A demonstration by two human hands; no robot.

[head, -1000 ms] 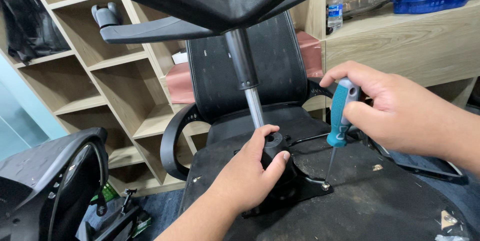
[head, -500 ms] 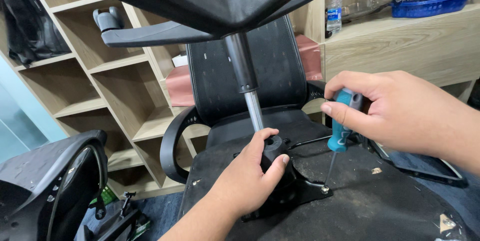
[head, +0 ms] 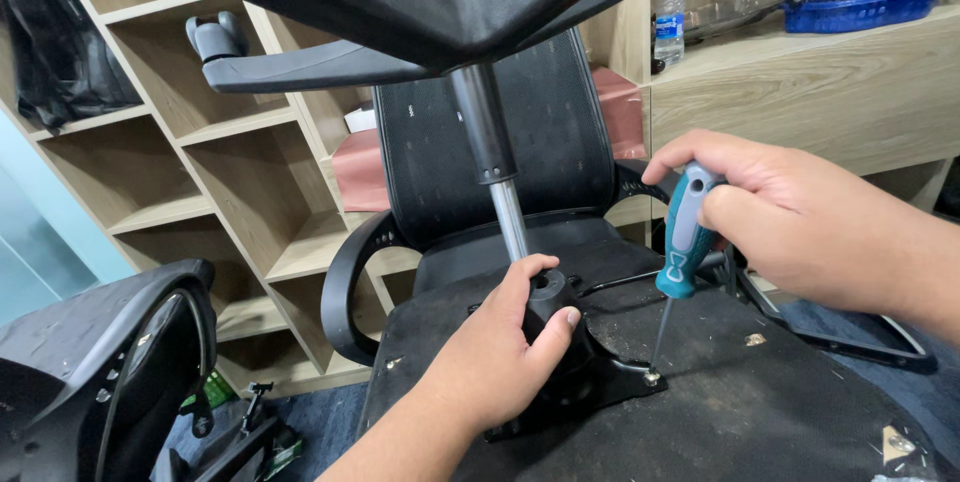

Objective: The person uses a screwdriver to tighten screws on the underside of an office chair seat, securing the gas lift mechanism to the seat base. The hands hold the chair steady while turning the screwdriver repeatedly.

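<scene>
Screwdriver (head: pixel 685 242) with the teal handle is the thing in hand here, held in our right hand (head: pixel 800 217) with the fingers wrapped fully round the handle, a firm closed grip. Its thin shaft runs down and slightly left from the fist, nearly upright, and the tip sits on a small screw (head: pixel 651 377) at the edge of the black mechanism plate (head: pixel 590 382) under the upturned chair seat (head: pixel 740 412). So the screw lies straight below the right hand along the tool's long axis, and the right hand is clearly the nearer one to it.

Our left hand (head: pixel 500 357) comes in from the lower left and is clamped around the black hub (head: pixel 548 302) where the gas-lift column (head: pixel 497 177) meets the plate, thumb on one side, fingers curled round the other. It's just beside the screw but not touching it.

Above us the chair's star base (head: pixel 400 12) fans out with a caster (head: pixel 212 37) on one arm. Behind it stands another chair's mesh backrest (head: pixel 490 162), wooden shelving (head: pixel 200 172) to the left, and a counter with a water bottle (head: pixel 668 7) and a blue basket (head: pixel 865 2).
</scene>
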